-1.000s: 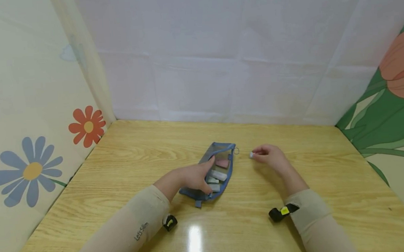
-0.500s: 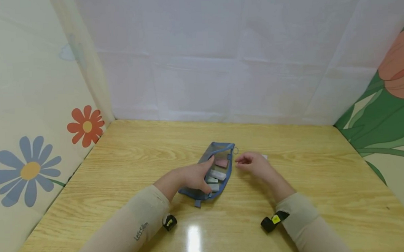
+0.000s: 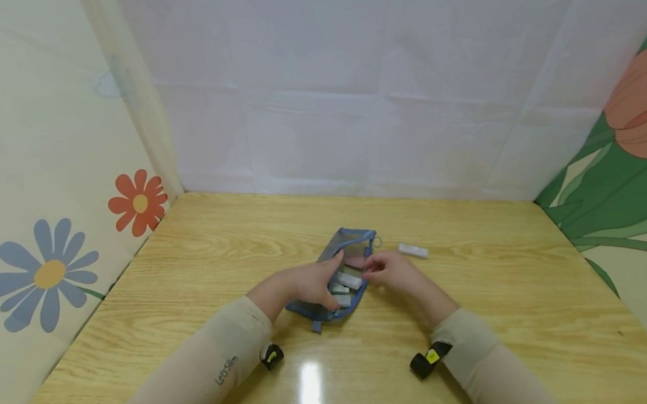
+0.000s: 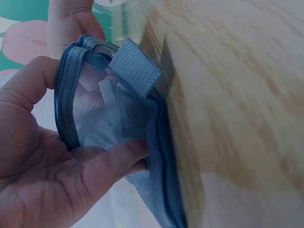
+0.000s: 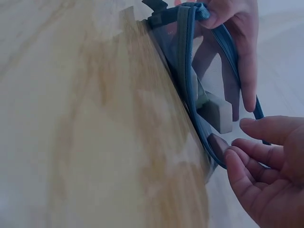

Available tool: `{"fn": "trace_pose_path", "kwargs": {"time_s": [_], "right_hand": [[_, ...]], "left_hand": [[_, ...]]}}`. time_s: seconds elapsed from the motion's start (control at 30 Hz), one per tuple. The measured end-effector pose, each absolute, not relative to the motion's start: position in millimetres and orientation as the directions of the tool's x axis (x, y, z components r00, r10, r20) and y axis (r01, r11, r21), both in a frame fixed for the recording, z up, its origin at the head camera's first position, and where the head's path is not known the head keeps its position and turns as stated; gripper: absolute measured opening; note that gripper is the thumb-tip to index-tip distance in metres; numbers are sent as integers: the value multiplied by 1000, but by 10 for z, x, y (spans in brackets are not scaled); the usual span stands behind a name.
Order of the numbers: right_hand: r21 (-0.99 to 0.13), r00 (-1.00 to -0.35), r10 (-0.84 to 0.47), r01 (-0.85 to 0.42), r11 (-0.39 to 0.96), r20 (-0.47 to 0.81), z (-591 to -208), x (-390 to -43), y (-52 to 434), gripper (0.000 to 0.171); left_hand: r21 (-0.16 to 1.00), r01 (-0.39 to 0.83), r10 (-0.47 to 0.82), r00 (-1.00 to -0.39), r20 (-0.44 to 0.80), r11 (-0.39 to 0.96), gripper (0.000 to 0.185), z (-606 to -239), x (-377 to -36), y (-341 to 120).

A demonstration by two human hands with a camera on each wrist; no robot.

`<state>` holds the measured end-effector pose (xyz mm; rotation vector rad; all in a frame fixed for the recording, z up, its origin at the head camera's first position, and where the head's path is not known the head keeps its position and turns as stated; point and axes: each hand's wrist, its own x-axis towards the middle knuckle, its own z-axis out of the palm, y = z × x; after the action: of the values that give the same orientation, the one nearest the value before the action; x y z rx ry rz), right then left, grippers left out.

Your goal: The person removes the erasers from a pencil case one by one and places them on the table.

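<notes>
A blue mesh zip pouch [image 3: 354,239] lies on the wooden table [image 3: 488,315] with its mouth held wide. My left hand [image 3: 304,284] grips its left edge, thumb on the zipper band [image 4: 66,114] and fingers under the mesh. Inside lie white erasers [image 3: 349,280] and a pink eraser [image 3: 354,262]. My right hand [image 3: 387,270] is at the mouth's right side, its loosely curled fingertips [image 5: 235,159] right beside the pink eraser [image 5: 216,145] and holding nothing. A white eraser [image 5: 216,113] sits deeper in the pouch [image 5: 185,61]. Another white eraser [image 3: 412,250] lies alone on the table to the right of the pouch.
Panels close the table in on three sides: a white one at the back [image 3: 351,103], a flower-printed one on the left [image 3: 139,202], a tulip-printed one on the right [image 3: 637,112]. Bare wood stretches right of the loose eraser and along the near edge.
My right hand set the white eraser down on the table right of the pouch, let go of it and moved left to the pouch's mouth. My left hand kept its hold.
</notes>
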<state>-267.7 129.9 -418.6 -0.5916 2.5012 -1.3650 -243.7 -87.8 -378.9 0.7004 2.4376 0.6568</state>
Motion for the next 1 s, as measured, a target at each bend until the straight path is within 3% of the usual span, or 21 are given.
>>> {"fn": "trace_pose_path", "kwargs": {"time_s": [0.4,0.63,1.0], "right_hand": [[-818,-879,-455,-156,553,-139,-4222,-2679,1202,20],[-829,-876,-470,-182,529,-108,-4211,-2638,1165,24],[-767,-895,-444,-263,585,-31,-4162,-2648,1217,13]], "left_hand": [[576,307,575,-732,-366,757,108,-3779,-2444,-877],[583,303,575,-734,-361,754,109,-3790,-2454,-880],[572,304,569,-736,-367,762,110,-3785,-2453,-866]]}}
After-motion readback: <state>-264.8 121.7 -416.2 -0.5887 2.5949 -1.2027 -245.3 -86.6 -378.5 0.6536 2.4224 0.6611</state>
